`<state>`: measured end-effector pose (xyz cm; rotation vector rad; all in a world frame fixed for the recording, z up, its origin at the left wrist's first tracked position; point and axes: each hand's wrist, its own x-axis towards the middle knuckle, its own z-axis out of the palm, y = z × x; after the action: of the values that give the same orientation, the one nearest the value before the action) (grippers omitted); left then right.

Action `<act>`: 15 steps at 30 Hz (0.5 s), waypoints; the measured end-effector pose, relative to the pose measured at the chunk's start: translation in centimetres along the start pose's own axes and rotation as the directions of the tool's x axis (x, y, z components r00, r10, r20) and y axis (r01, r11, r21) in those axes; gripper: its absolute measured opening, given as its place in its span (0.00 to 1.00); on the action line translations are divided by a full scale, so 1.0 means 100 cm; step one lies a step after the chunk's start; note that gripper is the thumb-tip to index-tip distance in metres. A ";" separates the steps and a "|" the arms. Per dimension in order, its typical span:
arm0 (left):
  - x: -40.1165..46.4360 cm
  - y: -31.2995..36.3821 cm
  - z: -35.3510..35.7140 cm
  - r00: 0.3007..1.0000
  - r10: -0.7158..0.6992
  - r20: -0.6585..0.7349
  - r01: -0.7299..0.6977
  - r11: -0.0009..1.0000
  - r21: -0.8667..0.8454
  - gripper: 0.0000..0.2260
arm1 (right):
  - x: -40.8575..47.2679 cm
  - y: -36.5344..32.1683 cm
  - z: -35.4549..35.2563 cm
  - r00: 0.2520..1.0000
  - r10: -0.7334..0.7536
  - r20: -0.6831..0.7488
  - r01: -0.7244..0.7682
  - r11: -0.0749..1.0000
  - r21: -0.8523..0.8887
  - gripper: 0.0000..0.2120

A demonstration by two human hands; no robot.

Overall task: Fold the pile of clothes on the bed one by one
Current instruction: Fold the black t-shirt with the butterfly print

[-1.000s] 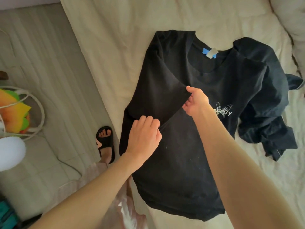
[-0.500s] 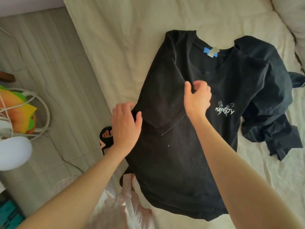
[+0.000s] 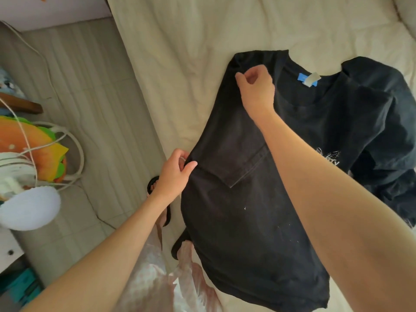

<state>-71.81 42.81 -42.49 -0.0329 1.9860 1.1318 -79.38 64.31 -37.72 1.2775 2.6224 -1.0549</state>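
A black t-shirt lies front-up on the cream bed, with a blue and white neck label and a white butterfly print on the chest. Its left sleeve is folded inward over the body. My left hand pinches the shirt's left edge at the fold, near the bed's side. My right hand pinches the fabric at the left shoulder, beside the collar. The shirt's right sleeve and side lie bunched and crumpled at the right.
The bed's left edge runs diagonally; beyond it is a grey tiled floor. My feet in black sandals stand by the bed. A white wire stand with a colourful toy and a white cable sit at the left.
My left hand slid out from the folded sleeve to the shirt's left edge and pinched it. My right hand moved up from the sleeve hem to the left shoulder.
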 end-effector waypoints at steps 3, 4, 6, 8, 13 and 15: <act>-0.004 0.001 0.002 0.999 -0.037 -0.027 0.039 0.996 0.079 0.16 | -0.023 0.016 -0.007 0.986 -0.117 -0.116 0.098 0.982 -0.162 0.17; -0.008 0.002 0.003 0.998 0.003 -0.063 0.007 0.989 0.148 0.20 | -0.036 0.025 -0.011 0.973 -0.174 -0.149 0.138 0.964 -0.227 0.19; -0.018 0.006 0.005 0.967 0.235 -0.093 -0.180 0.899 0.398 0.26 | -0.065 0.046 -0.017 0.955 -0.264 -0.138 0.203 0.916 -0.346 0.22; -0.024 0.010 0.011 0.881 0.474 0.010 -0.377 0.687 0.621 0.27 | -0.094 0.073 -0.022 0.954 -0.299 -0.011 0.262 0.852 -0.452 0.23; -0.027 0.021 0.044 0.853 0.356 0.380 -0.504 0.377 0.777 0.27 | -0.133 0.145 -0.040 0.959 -0.073 0.274 0.221 0.799 -0.559 0.24; -0.025 0.030 0.057 0.884 0.298 0.360 -0.450 0.338 0.827 0.28 | -0.136 0.167 -0.056 0.964 0.001 0.268 0.156 0.812 -0.563 0.23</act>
<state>-67.70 47.82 -40.16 1.1212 2.2709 0.1228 -57.13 65.49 -38.48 0.8323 2.5054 -0.3221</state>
